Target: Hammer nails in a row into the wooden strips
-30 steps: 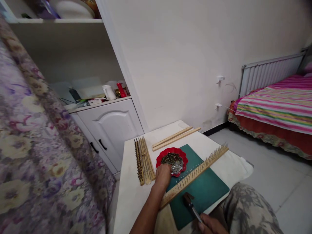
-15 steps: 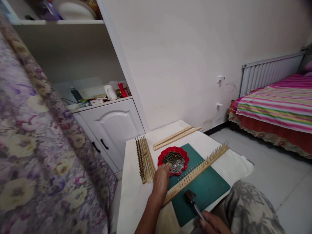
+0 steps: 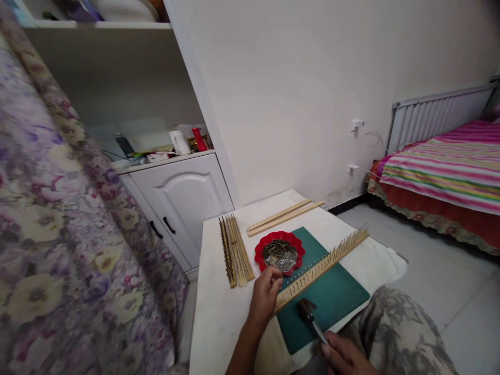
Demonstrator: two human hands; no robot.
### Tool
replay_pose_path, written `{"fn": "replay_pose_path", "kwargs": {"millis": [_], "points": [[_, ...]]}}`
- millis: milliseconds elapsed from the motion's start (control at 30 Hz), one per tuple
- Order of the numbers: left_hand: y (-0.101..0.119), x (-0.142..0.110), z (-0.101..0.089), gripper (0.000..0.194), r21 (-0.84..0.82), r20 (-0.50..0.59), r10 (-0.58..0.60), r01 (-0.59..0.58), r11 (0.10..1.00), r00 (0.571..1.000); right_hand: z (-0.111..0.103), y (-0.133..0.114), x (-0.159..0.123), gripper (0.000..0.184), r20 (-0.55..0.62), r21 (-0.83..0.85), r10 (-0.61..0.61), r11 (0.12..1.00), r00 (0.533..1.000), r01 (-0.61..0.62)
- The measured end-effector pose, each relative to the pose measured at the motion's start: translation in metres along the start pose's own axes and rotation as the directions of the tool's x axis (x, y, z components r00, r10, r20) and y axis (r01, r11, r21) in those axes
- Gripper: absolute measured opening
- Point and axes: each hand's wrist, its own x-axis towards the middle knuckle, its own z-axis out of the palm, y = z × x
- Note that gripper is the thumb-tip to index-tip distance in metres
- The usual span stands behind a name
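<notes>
My left hand is closed, its fingertips pinched together beside the near rim of the red scalloped bowl. What the pinch holds, if anything, is too small to make out. Loose nails fill the bowl. Close to that hand runs a wooden strip with rows of nails standing in it, lying slantwise across a green mat. My right hand grips the handle of a hammer, whose head is over the mat, just on the near side of the strip.
Several wooden strips, some nail-studded, lie at the left of the white table. Two more strips rest at the back. A cabinet and a floral curtain stand left; a bed is at right.
My left hand has come out of the bowl of nails and drawn back toward the near end of the nailed strip. The right hand still holds the hammer in nearly the same place.
</notes>
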Motion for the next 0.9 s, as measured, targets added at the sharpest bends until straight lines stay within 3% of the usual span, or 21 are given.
{"fn": "replay_pose_path", "kwargs": {"millis": [200,333,500,700,900], "points": [[-0.019,-0.008,0.017,0.010,-0.184,-0.092,-0.123,0.104,0.977,0.988,0.001,-0.001,-0.003,0.053,-0.012,-0.044,0.010,0.999,1.000,-0.010],[-0.023,-0.014,0.023,0.013,-0.120,-0.164,-0.129,0.110,0.987,0.978,0.000,-0.001,-0.003,0.050,-0.002,-0.037,-0.005,0.999,1.000,0.005],[-0.022,-0.018,0.025,0.015,-0.093,-0.148,-0.117,0.104,0.990,0.982,0.002,0.002,-0.003,0.050,-0.011,0.008,0.040,0.999,0.999,-0.040],[-0.020,-0.018,0.026,0.016,-0.030,-0.140,-0.097,0.093,0.995,0.985,0.002,0.000,-0.004,0.050,0.014,-0.052,0.052,0.997,0.999,-0.051],[-0.022,-0.019,0.027,0.013,0.058,-0.140,-0.065,0.074,0.996,0.988,-0.001,-0.004,-0.004,0.050,-0.010,-0.046,-0.007,0.999,1.000,0.007]]}}
